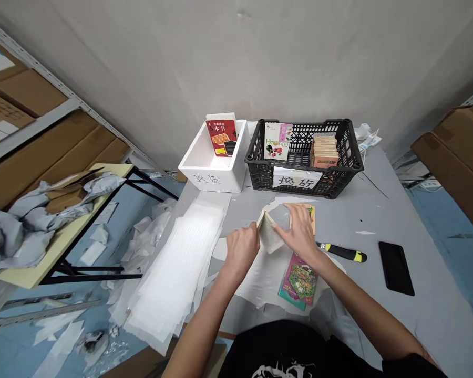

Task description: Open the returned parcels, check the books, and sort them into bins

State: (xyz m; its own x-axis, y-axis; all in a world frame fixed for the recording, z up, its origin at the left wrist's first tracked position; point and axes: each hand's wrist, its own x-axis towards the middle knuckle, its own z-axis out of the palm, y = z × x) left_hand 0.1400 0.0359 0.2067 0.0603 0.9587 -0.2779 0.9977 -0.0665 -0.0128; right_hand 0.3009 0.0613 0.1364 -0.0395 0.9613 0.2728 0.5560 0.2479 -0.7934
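Beyond R hand (297,233), blk crate (254,170) sign (297,179): 换货

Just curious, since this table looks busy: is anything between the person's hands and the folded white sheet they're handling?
Nothing visible is. The left hand and right hand both touch the folded white sheet directly. The colourful book lies nearer the person, off to one side.

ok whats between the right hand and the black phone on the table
In the head view, a black-and-yellow utility knife lies between the right hand and the black phone.
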